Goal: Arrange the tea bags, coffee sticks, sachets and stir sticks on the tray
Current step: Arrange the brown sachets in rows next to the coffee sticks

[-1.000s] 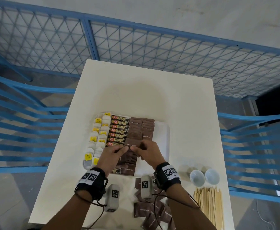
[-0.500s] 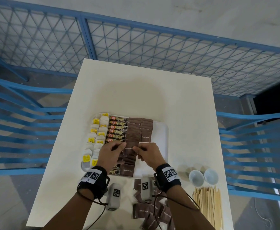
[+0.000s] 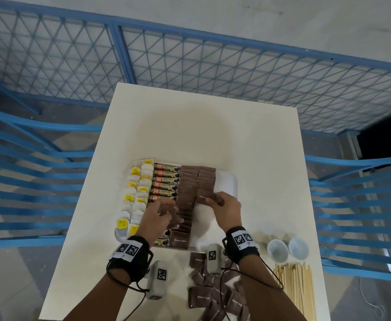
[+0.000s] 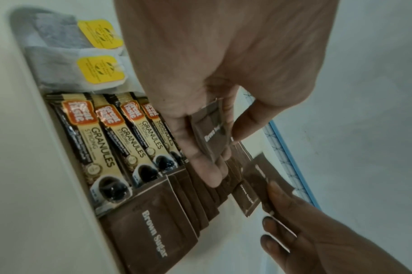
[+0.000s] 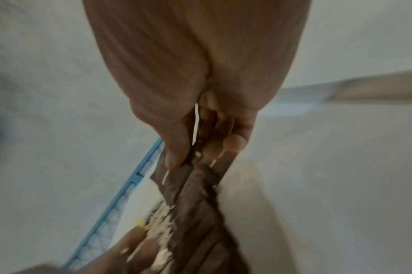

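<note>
Over the white tray (image 3: 230, 181), my left hand (image 3: 161, 216) pinched a spare brown sugar sachet (image 4: 211, 133) betw. thumb & fingers above the first sachet column (image 3: 185, 205). My right hand (image 3: 226, 209) pinched another sachet (image 3: 203, 198) at the near end of the second column, approx. mid-tray. Both sachets were flat, dark brown w/ white lettering. I judged them light, thin & floppy, prob. slick paper, so best gripped by a short edge, not the middle. Tea bags (image 3: 135, 195) & coffee sticks (image 3: 166, 181) lay in rows to the left. More sachets (image 3: 209, 295) & stir sticks (image 3: 294, 290) waited on the table (image 3: 201, 126).
</note>
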The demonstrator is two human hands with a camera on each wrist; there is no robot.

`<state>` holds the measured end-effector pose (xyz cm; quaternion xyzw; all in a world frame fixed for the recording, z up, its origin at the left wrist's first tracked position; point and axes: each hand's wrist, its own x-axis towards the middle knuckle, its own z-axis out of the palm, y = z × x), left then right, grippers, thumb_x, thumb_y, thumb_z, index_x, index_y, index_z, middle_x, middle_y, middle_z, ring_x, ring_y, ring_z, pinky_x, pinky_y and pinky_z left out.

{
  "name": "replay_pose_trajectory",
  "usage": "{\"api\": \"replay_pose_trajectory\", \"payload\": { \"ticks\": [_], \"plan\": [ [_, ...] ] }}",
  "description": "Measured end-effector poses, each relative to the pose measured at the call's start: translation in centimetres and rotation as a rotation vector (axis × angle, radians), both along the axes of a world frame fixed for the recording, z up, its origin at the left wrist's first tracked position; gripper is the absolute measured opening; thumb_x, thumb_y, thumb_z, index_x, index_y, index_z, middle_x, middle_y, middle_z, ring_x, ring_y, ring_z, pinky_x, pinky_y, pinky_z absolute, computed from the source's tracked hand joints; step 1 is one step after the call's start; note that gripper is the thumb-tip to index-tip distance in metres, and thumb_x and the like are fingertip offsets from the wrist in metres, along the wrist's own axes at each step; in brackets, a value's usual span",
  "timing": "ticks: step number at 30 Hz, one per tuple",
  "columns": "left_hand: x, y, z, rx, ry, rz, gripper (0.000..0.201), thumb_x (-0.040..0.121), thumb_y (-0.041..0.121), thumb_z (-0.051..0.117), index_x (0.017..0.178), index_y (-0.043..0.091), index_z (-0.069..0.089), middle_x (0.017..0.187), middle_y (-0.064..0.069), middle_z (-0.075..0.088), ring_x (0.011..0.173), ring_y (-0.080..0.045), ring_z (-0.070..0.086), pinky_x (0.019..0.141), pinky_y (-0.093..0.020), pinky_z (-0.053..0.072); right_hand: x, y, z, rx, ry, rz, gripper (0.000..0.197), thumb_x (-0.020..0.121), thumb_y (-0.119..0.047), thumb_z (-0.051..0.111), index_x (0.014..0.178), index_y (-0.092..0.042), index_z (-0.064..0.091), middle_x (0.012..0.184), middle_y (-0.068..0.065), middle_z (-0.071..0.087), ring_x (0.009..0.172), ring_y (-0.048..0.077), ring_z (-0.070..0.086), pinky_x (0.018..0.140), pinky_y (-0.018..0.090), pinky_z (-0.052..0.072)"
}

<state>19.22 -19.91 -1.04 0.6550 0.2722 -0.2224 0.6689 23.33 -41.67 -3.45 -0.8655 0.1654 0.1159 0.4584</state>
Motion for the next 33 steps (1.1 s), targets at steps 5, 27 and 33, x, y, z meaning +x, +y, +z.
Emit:
{"api": "replay_pose_trajectory", "payload": {
  "ticks": [5,27,33],
  "plan": [
    [-0.5,0.4,-0.4,-0.065,-0.004,-0.012,0.031,0.098,-0.017,0.049,0.119,0.004,0.059,0.111,-0.023,0.072,0.094,-0.033,0.077,0.080,-0.036,0.063,0.3,-0.1,-1.0,-0.007,0.025,-0.057,0.016,0.082,-0.018,0.083,0.082,-0.009,0.070,0.070,-0.002,0.064,0.063,0.013,0.056,0.057,0.006,0.042],
    [-0.2,0.6,-0.7,-0.111,0.039,-0.022,0.038,0.093,-0.019,0.049,0.119,0.004,0.065,0.104,-0.018,0.077,0.097,-0.035,0.076,0.079,-0.040,0.061,-0.3,0.7,-0.4,-0.078,-0.023,-0.134,0.023,0.085,-0.035,0.079,0.097,-0.021,0.065,0.078,-0.003,0.065,0.071,0.007,0.061,0.062,0.010,0.038],
    [-0.1,0.5,-1.1,-0.007,0.001,-0.068,0.048,0.090,-0.019,0.053,0.126,0.012,0.063,0.096,-0.012,0.079,0.090,-0.026,0.076,0.075,-0.038,0.061,-2.3,3.7,1.1,0.031,-0.052,0.264,0.020,0.088,-0.040,0.074,0.103,-0.027,0.070,0.092,-0.014,0.065,0.083,0.002,0.059,0.073,0.017,0.047]
  ]
}}
